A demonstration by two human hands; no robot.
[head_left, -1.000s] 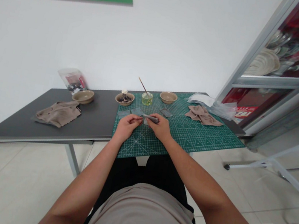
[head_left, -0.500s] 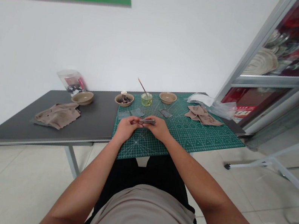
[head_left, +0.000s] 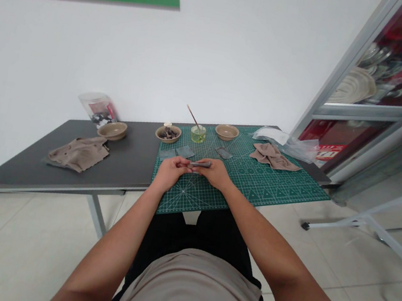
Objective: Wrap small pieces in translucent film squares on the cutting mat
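Both hands meet over the front of a green cutting mat (head_left: pixel 257 185). My left hand (head_left: pixel 170 172) is closed, its fingertips pinching the left end of a slim grey-brown piece (head_left: pixel 202 164). Round the other end of that piece my right hand (head_left: pixel 217 175) is closed with thumb and fingers. The exact kind of the piece is too small to make out. Just beyond my left hand two flat grey-blue squares (head_left: pixel 185 151) lie on the mat. A crumpled greyish flat piece (head_left: pixel 224 152) lies past my right hand.
Along the back stand a bowl of dark bits (head_left: pixel 167 140), a glass jar (head_left: pixel 197 137) holding a stick, and a tan bowl (head_left: pixel 226 136). Brown cloths (head_left: pixel 79 153) lie left and right. Another bowl (head_left: pixel 111 136) and a clear tub (head_left: pixel 96 107) are on the grey table (head_left: pixel 130 159).
The grey-brown piece has turned slightly between my fingers and looks thinner. Both hands stay in nearly the same place; the whole view has shifted a little.
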